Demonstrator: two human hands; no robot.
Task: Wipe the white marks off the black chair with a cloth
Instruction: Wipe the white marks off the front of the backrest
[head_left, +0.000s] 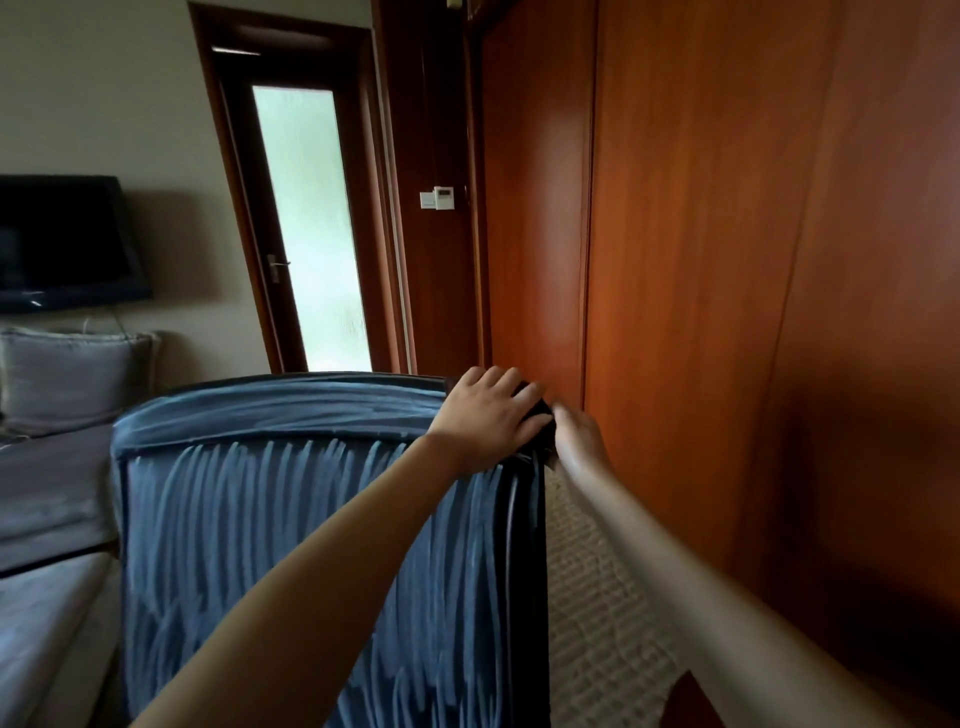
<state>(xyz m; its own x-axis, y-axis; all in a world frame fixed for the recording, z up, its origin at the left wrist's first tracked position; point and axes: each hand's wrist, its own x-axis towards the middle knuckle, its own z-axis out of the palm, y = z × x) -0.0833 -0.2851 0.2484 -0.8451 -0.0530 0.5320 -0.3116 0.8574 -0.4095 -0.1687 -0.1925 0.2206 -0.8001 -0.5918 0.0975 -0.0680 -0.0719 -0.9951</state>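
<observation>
The chair (291, 545) stands with its back towards the camera, close beside a wooden wardrobe (701, 260). White marks (218, 519) streak almost the whole back, lengthwise along the top rail and up and down across the panel below. Only the right edge and top right corner look dark, so the wiping seems to be at its very start. Both hands meet at that corner. The left hand (488, 410) lies palm down on it, fingers spread and only lightly bent, resting on the chair, not clutching it. The right hand (579, 439) is just beside it on the wardrobe side, and its fingers are hidden behind the corner, so I cannot tell whether it grips anything. A pale waffle-weave cloth (597, 597) hangs down below that hand and forearm, next to the chair's right edge, and is probably held there. The step in hand looks like bringing the cloth onto the corner. The next move calls for bunching the cloth under a palm and drawing it firmly leftwards along the top rail, with the other hand steadying the chair.
</observation>
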